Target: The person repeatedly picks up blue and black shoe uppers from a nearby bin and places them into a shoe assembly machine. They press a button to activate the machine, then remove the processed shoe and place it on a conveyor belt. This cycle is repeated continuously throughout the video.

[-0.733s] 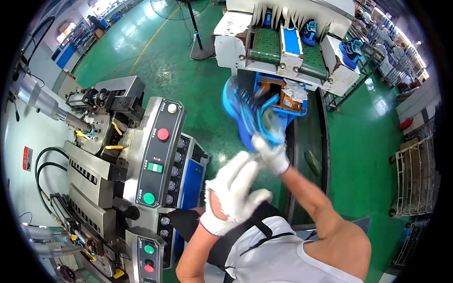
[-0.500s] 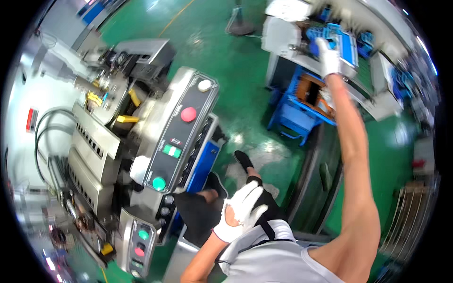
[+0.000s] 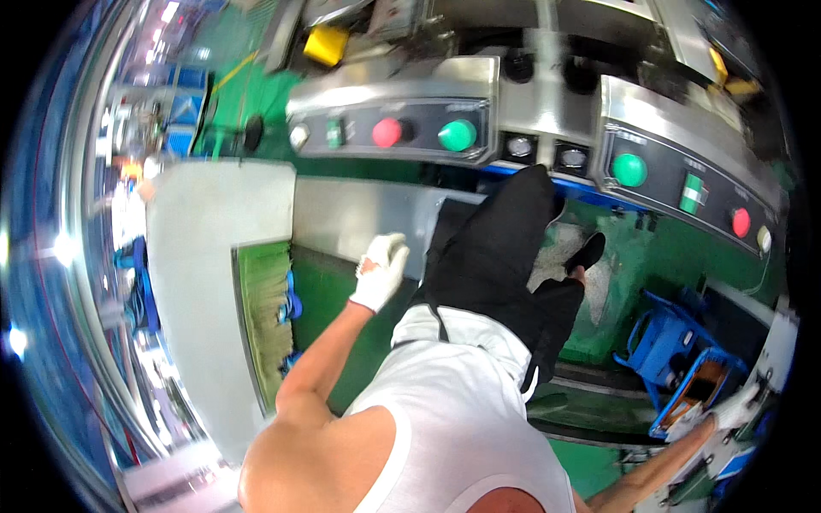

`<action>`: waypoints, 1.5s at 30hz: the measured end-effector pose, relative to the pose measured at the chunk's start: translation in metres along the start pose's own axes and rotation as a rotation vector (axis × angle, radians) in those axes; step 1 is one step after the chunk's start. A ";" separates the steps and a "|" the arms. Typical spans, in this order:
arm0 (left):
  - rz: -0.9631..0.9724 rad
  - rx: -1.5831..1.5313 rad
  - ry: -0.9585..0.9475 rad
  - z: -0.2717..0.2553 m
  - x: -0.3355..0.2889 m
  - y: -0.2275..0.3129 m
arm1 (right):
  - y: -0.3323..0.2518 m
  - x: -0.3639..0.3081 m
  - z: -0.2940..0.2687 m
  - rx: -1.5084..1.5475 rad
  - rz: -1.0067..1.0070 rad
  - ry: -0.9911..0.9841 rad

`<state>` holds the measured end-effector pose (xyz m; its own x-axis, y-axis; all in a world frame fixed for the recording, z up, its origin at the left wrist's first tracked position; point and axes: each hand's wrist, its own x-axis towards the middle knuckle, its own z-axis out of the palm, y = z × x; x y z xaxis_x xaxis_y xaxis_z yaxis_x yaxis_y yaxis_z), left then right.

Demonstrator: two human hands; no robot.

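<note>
My left hand point(image 3: 380, 272), in a white glove, hangs beside my hip with its fingers loosely bent and a little apart. It holds nothing that I can see. Below it shows a strip of green floor, and the pale grey table point(image 3: 192, 282) stands to its left. My right hand point(image 3: 737, 409), gloved too, reaches out to the far right beside the edge of a grey workbench point(image 3: 774, 346). Blur hides its fingers and anything in them. Close by that hand is a brown box point(image 3: 706, 381) on a blue stand point(image 3: 663, 346).
Ahead of me run two machine control panels, the left one point(image 3: 389, 128) and the right one point(image 3: 684, 184), with red and green buttons. A green brush-like strip point(image 3: 267, 321) lines the table's inner edge. A dark rail point(image 3: 599, 402) crosses the floor at my right.
My view has swung left, so the panels now lie across the front and the workbench sits at far right. My left hand has dropped beside my hip; my right arm still stretches out rightward.
</note>
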<state>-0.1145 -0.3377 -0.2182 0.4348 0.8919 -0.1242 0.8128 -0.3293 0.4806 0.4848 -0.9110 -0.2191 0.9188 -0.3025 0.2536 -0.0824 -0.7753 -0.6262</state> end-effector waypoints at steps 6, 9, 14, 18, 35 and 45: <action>-0.616 0.098 0.149 -0.011 -0.070 -0.218 | -0.030 -0.254 0.122 0.351 0.131 -0.569; -0.898 0.145 0.199 -0.011 -0.147 -0.282 | -0.076 -0.316 0.147 0.329 0.103 -0.939; -1.249 0.480 0.367 -0.057 -0.232 -0.357 | -0.172 -0.356 0.151 -0.009 -0.282 -1.178; -1.659 0.561 0.486 -0.109 -0.322 -0.465 | -0.196 -0.327 0.174 -0.301 -0.643 -1.187; -1.634 0.439 0.448 -0.098 -0.335 -0.515 | -0.218 -0.270 0.112 -0.574 -0.951 -0.799; -0.547 0.177 0.496 -0.030 -0.184 -0.304 | -0.343 -0.434 0.061 -0.048 -0.826 -1.202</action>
<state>-0.4535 -0.3925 -0.3159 -0.2391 0.9635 0.1200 0.9308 0.1923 0.3108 0.1377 -0.4800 -0.1594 0.4698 0.8467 -0.2499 0.6278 -0.5194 -0.5797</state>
